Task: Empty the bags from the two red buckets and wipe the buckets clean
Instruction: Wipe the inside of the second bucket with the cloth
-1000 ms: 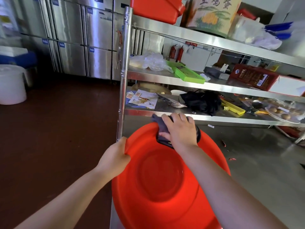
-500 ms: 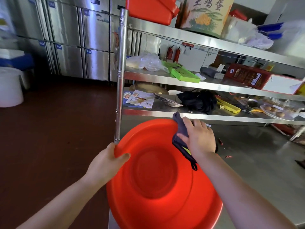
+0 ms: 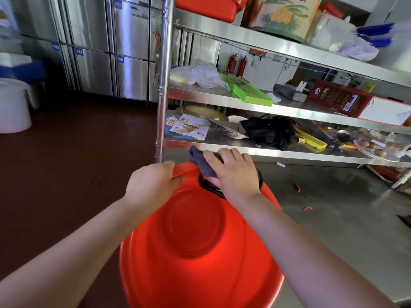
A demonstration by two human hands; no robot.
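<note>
A wide red bucket (image 3: 195, 245) is tilted toward me at the steel table's left end, its inside empty. My left hand (image 3: 153, 183) grips its far-left rim. My right hand (image 3: 233, 172) presses a dark grey cloth (image 3: 202, 161) against the inner wall at the far rim. A second red bucket (image 3: 211, 5) sits on the top shelf, partly cut off by the frame's upper edge.
A steel shelf rack (image 3: 163, 85) stands right behind the bucket, holding plastic bags (image 3: 200, 74), a green tray (image 3: 246, 90), papers, a black bag (image 3: 269, 131) and eggs. The steel table (image 3: 333, 214) stretches right. Steel fridges and a white tub (image 3: 13, 107) stand left across the dark floor.
My right hand has swept the cloth from the right inner wall back to the far rim. My left hand has shifted along the rim toward the far side, and the bucket has turned.
</note>
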